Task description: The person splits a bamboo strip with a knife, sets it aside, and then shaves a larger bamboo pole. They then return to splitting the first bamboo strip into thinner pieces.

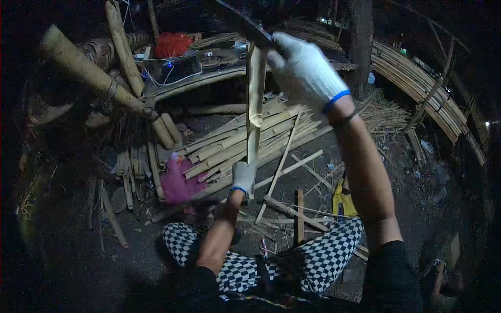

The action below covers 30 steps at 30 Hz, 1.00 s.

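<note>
My left hand (243,176), in a white knit glove with a blue cuff, is closed round the lower part of a split bamboo piece (255,88). The bamboo stands upright in front of me, its hollow inner side and a node showing. Raised high on the right, my right hand (305,68) wears a matching glove and grips a large dark-bladed knife (245,23). The blade slants up and left and overlaps the bamboo's top end in this view. My checkered trouser legs (329,250) spread either side of the work spot.
Behind the bamboo lies a pile of split bamboo lengths (224,141). A pink bag (180,180) is at its left end, a yellow cloth item (344,201) by my right knee. Bamboo poles (94,73) stand left; a red bag (174,45) and white cable (180,81) lie on the rear platform.
</note>
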### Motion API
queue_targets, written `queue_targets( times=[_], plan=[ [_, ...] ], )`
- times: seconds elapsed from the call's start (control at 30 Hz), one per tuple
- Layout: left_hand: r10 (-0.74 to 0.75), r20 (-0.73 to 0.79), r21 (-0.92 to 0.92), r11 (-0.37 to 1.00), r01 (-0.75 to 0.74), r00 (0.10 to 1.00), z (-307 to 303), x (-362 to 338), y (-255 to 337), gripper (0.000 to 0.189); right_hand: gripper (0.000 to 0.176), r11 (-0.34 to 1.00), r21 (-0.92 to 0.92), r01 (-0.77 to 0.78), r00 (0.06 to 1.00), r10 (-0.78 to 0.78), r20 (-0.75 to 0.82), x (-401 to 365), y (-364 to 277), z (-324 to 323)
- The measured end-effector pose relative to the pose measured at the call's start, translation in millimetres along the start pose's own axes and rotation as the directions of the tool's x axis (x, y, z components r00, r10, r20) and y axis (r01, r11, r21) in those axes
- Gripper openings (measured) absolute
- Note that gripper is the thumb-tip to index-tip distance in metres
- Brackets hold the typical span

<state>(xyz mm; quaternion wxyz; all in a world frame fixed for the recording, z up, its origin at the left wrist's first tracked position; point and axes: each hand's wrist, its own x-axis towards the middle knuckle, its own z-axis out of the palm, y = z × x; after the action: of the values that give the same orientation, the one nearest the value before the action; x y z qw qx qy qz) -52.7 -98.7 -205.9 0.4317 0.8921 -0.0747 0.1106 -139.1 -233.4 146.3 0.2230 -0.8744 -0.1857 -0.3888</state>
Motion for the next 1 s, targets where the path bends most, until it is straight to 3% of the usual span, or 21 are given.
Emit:
queue_targets(
  times=[0.1,0.17,0.2,0.23,0.27,0.3,0.37,0.4,0.43,0.47,0.5,0.53,0.57,0.6,0.63,0.67,0.7,0.77,0.8,0.87,1.0],
  plan=[
    [0.045,-0.132,-0.068,0.996,-0.054,0.99,-22,-2,43,0.056,0.017,0.929,-0.171,0.329,0.887,-0.366,-0.283,19,-5,-35],
    [0.075,-0.063,0.11,0.992,-0.068,0.995,-31,-1,51,0.055,0.017,0.752,-0.511,0.416,0.85,-0.521,-0.075,21,-2,-45],
    [0.026,-0.036,0.075,0.997,-0.023,0.999,-34,-4,52,0.055,0.018,0.714,-0.611,0.342,0.83,-0.535,-0.16,20,4,-25],
    [-0.019,-0.011,0.043,0.999,0.019,1.0,-35,-10,50,0.056,0.02,0.903,-0.29,0.316,0.875,-0.395,-0.279,14,13,2],
    [-0.09,0.182,-0.035,0.995,0.098,0.979,-22,-9,23,0.052,0.021,0.971,-0.168,0.168,0.965,-0.197,-0.174,1,25,29],
    [-0.025,0.084,-0.241,0.97,0.045,0.996,7,0,-18,0.052,0.022,0.998,-0.068,-0.013,0.999,0.009,-0.053,-9,33,43],
    [0.106,-0.115,-0.587,0.795,-0.154,0.988,64,18,-97,0.058,0.024,0.998,-0.058,-0.022,0.999,0.02,-0.028,-5,38,26],
    [0.224,-0.019,-0.16,0.961,-0.224,0.974,18,9,-54,0.073,0.027,0.999,-0.032,-0.042,0.998,0.043,0.044,-8,39,23],
    [0.471,-0.169,0.044,0.881,-0.47,0.866,-2,13,-36,0.08,0.027,0.998,-0.027,-0.057,0.997,0.058,0.058,-11,39,23],
    [0.324,-0.239,0.1,0.946,-0.309,0.915,-27,20,-1,0.084,0.029,1.0,-0.026,0.016,0.996,-0.013,0.086,-13,37,21],
    [0.322,-0.383,0.024,0.941,-0.339,0.866,-72,14,53,0.083,0.031,0.995,-0.027,0.095,0.99,-0.091,0.105,-11,32,15],
    [0.569,-0.573,0.14,0.777,-0.614,0.589,-97,33,71,0.081,0.033,0.976,0.029,-0.216,0.914,0.192,0.357,-10,10,-1],
    [0.581,-0.614,0.053,0.705,-0.707,0.533,-143,43,114,0.074,0.033,0.974,0.031,-0.226,0.912,0.2,0.358,-10,10,-6],
    [0.649,-0.622,0.27,0.703,-0.658,0.438,-180,30,157,0.072,0.033,0.996,0.029,-0.084,0.934,0.069,0.351,-10,12,-9],
    [0.809,-0.555,0.528,0.522,-0.67,0.194,-214,32,186,0.067,0.033,0.998,0.026,0.063,0.937,-0.068,0.342,-8,16,-10],
    [0.899,-0.432,0.674,0.374,-0.636,0.071,-238,46,202,0.059,0.035,0.985,0.069,0.155,0.924,-0.17,0.342,-3,31,-6],
    [0.959,-0.283,0.823,0.245,-0.513,0.006,-259,54,218,0.046,0.03,0.995,0.091,0.031,0.905,-0.066,0.421,-2,25,-12],
    [0.97,0.103,0.785,0.057,-0.617,0.221,-292,80,226,0.034,0.029,0.968,0.067,0.24,0.876,-0.246,0.415,8,38,-15],
    [0.969,0.114,0.788,0.047,-0.614,0.22,-294,84,227,0.034,0.037,0.931,0.181,0.317,0.808,-0.365,0.463,19,41,-33],
    [0.815,0.191,0.817,0.177,-0.549,0.547,-294,89,226,0.029,0.039,0.96,0.11,0.258,0.831,-0.279,0.482,18,27,-50],
    [0.904,0.209,0.879,-0.006,-0.476,0.374,-318,110,219,0.027,0.037,0.985,0.009,0.171,0.844,-0.151,0.515,30,19,-60]
  ],
)
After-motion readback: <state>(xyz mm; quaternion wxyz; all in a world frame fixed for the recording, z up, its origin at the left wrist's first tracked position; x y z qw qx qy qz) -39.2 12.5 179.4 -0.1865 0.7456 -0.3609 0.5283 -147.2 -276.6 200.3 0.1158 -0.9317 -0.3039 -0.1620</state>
